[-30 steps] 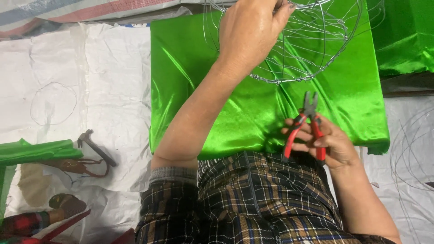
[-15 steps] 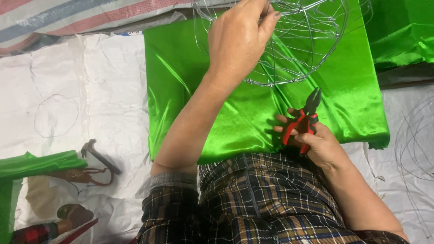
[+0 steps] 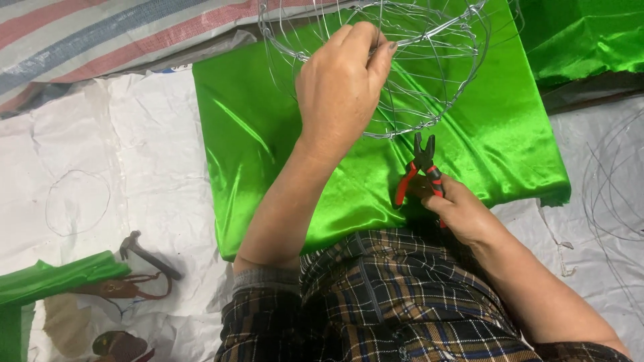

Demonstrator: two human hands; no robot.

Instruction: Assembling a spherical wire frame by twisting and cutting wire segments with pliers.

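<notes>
My left hand [image 3: 341, 90] grips the rim of a round wire frame [image 3: 429, 74], a basket-like cage of thin silver wire held over a sheet of shiny green satin cloth [image 3: 268, 141]. My right hand [image 3: 463, 213] holds red-handled pliers [image 3: 419, 171] just below the frame's near edge, jaws pointing up and slightly apart, not touching the wire. The cloth lies over my lap, above my plaid garment [image 3: 396, 302].
White crumpled sheeting [image 3: 134, 167] covers the floor, with a wire loop [image 3: 77, 202] on it. A hammer [image 3: 144, 253], scissors [image 3: 127, 289] and a folded green cloth [image 3: 54, 281] lie at lower left. More green fabric [image 3: 583, 40] sits top right; loose wire rings [image 3: 614, 181] lie at right.
The view has shifted, so everything sits lower and further right. My left hand keeps its grip on the wire frame. The pliers have risen closer to the frame's lower edge.
</notes>
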